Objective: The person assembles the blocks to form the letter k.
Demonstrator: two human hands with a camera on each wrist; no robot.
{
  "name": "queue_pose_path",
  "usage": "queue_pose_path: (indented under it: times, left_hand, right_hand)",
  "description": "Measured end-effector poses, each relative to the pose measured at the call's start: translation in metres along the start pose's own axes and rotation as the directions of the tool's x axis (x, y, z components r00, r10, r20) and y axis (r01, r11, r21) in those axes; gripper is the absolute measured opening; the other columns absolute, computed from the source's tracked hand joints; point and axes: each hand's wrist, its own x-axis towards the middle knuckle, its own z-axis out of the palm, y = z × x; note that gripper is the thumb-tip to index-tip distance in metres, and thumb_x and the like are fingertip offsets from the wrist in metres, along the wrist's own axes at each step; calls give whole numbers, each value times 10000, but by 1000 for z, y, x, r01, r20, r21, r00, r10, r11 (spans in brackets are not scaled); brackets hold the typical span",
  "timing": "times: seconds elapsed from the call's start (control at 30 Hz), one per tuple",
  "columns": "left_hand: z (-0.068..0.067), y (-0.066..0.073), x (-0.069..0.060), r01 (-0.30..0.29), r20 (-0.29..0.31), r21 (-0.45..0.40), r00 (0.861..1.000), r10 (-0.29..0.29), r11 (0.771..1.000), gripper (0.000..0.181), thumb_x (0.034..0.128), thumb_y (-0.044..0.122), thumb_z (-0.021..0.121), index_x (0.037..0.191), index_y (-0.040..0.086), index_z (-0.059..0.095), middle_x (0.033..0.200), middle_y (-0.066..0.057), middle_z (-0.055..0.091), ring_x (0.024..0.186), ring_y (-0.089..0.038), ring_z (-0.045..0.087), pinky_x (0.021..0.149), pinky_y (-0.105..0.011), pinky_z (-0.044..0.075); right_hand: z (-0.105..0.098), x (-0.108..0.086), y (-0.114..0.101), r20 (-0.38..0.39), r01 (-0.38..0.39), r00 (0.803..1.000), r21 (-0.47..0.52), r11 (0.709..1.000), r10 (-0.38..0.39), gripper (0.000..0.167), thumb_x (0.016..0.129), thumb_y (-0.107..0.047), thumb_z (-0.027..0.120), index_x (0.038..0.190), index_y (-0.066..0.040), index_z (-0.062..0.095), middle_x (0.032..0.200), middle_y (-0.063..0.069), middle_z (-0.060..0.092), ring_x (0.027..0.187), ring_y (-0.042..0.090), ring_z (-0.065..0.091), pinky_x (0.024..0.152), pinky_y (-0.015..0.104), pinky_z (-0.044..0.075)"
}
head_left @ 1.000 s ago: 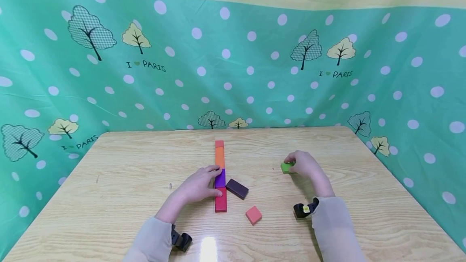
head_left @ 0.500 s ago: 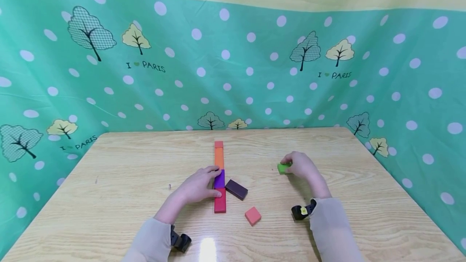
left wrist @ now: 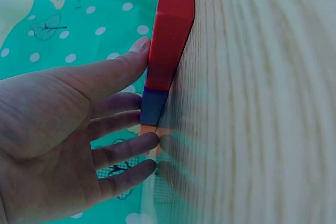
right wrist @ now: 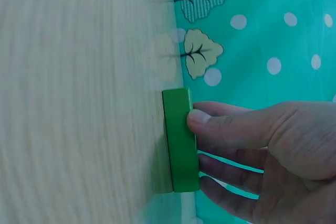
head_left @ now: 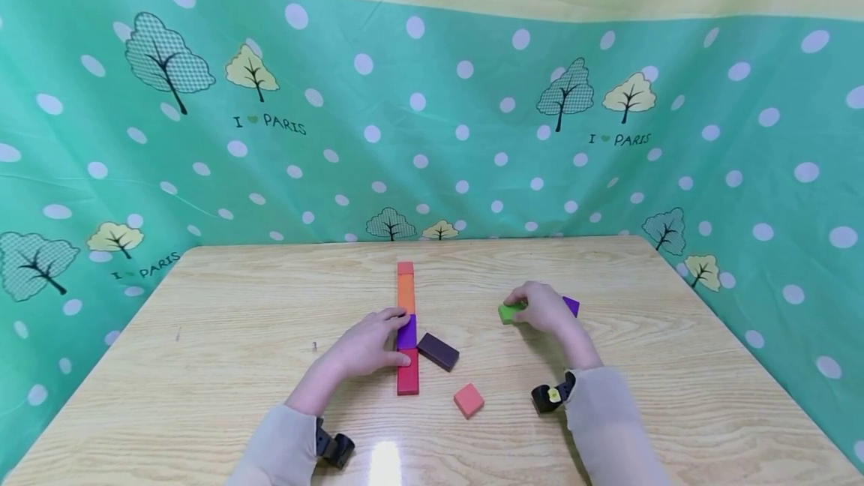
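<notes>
A straight row of blocks runs away from me in the head view: a red block (head_left: 408,379) nearest, then a purple block (head_left: 406,333), an orange block (head_left: 406,295) and a small coral block (head_left: 405,268) at the far end. My left hand (head_left: 363,343) rests against the row with fingers extended. Its thumb touches the red block; the fingers reach the purple one and beyond. Right of the row, my right hand (head_left: 545,310) pinches a green block (head_left: 509,313) at the table surface. In the right wrist view the thumb lies on the green block's (right wrist: 182,140) near face.
A dark brown block (head_left: 439,352) lies slantwise just right of the row. Closer to me is a coral square block (head_left: 469,401). Another purple block (head_left: 571,306) shows partly behind my right hand. A green dotted cloth (head_left: 472,133) hangs behind the wooden table (head_left: 236,306).
My right hand has moved left with the green block, bringing a second purple block into sight behind it. The left hand has stayed at the row.
</notes>
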Motion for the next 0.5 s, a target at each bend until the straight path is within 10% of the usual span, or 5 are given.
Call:
queue_pose_path:
  times: [0.5]
  left_hand:
    - [-2, 4, -2, 18, 18, 7, 1000, -18, 1000, 678, 772, 313, 714, 1331, 34, 451, 1410, -128, 382, 1281, -352, 358, 1046, -448, 324]
  right_hand:
    - [12, 2, -14, -7, 52, 999, -55, 997, -53, 225, 741, -43, 709, 957, -105, 699, 957, 46, 640, 912, 205, 576, 840, 396, 470]
